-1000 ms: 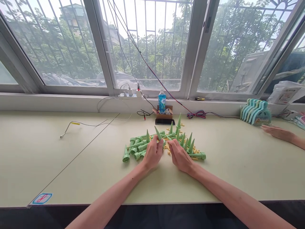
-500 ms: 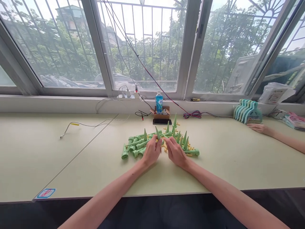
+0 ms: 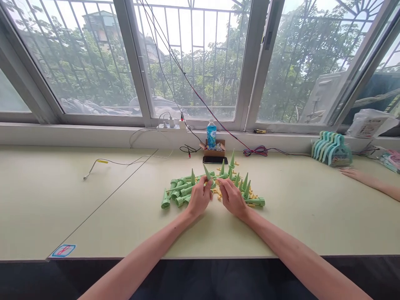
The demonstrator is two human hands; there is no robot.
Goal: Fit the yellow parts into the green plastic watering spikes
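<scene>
My left hand [image 3: 200, 196] is closed round a green plastic spike [image 3: 207, 172], its pointed end tilted up and to the left. Just to the right, the fingertips of my right hand [image 3: 231, 196] are pinched together close to the spike's wide end. What they hold, if anything, is too small to make out. Around both hands lies a pile of similar green spikes [image 3: 175, 194], some lying flat and several standing point up [image 3: 246, 189]. Small yellow plastic pieces [image 3: 216, 192] are scattered among them, partly hidden by my hands.
Behind the pile are a black phone [image 3: 215, 160], a small cardboard box [image 3: 222, 152] and a blue bottle [image 3: 211, 135]. Coiled cable [image 3: 255, 151] and green hangers [image 3: 331, 149] are farther right, beside another person's hand [image 3: 351, 173]. A white cable [image 3: 114, 161] crosses the table at left.
My right fingertips have drawn slightly away from the spike in my left hand. The view has shifted a little, and the other person's hand lies slightly farther from the hangers.
</scene>
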